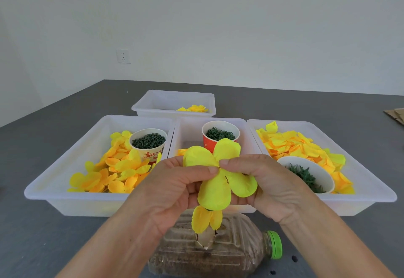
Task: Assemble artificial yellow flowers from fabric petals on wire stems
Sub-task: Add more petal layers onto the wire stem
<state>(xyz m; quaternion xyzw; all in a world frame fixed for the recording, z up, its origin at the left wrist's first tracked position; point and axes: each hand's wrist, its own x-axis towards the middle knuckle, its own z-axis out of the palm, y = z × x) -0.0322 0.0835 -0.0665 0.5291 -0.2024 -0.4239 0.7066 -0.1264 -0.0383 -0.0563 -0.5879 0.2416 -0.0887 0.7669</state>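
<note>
- One flower (220, 175) is in the making, held above the near edge of the trays; both thumbs meet at its centre.
- Left hand (175, 190) and right hand (269, 186) pinch its petals; no stem shows, so I cannot tell how far it is.
- Finished-looking blooms (206, 218) stand in a bottle (218, 251) lying below.
- Loose petals (299, 146) and cups of green parts (149, 141) fill the trays (54, 190), so plenty is left.

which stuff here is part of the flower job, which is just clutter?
In use: yellow flower pinched by left hand and right hand; petal trays; cups of green parts; green-capped bottle lying under the hands.
Idle: wall socket; cardboard.
</note>
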